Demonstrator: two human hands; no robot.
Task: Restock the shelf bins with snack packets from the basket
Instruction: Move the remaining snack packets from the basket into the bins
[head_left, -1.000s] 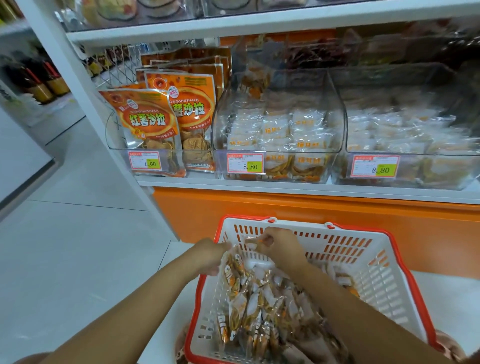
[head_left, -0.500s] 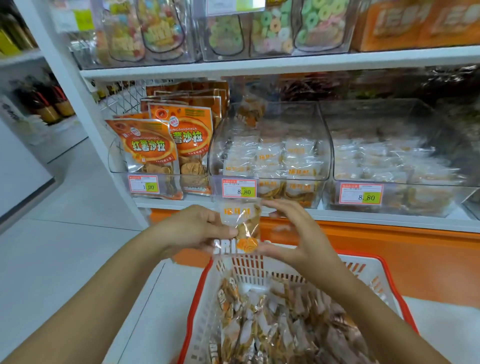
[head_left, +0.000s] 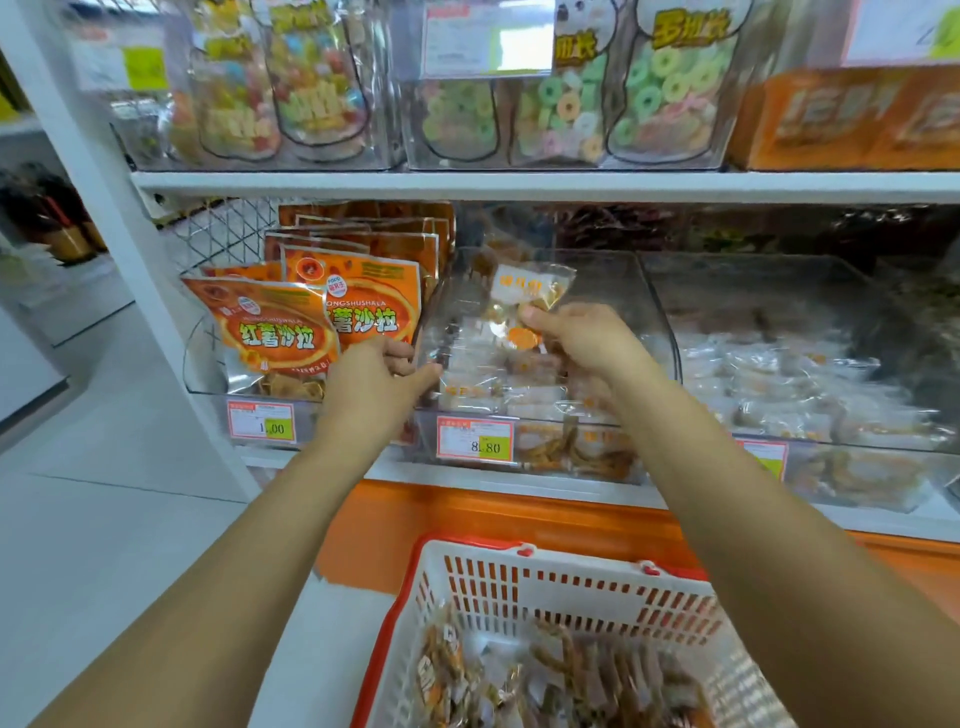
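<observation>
Fingertips (head_left: 527, 313) of the right hand (head_left: 587, 338) pinch the lower edge of a small clear orange-labelled snack packet (head_left: 532, 285), held upright above the clear plastic shelf bin's (head_left: 661, 317) middle. The left hand (head_left: 374, 387) curls at that bin's left wall; whether it grips cannot be told.

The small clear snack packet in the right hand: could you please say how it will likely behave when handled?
The small clear plastic snack packet probably weighs little: the right hand holds it by a fingertip pinch. It stands up above that pinch, so perhaps fairly stiff; its glossy film may be slippery.
</observation>
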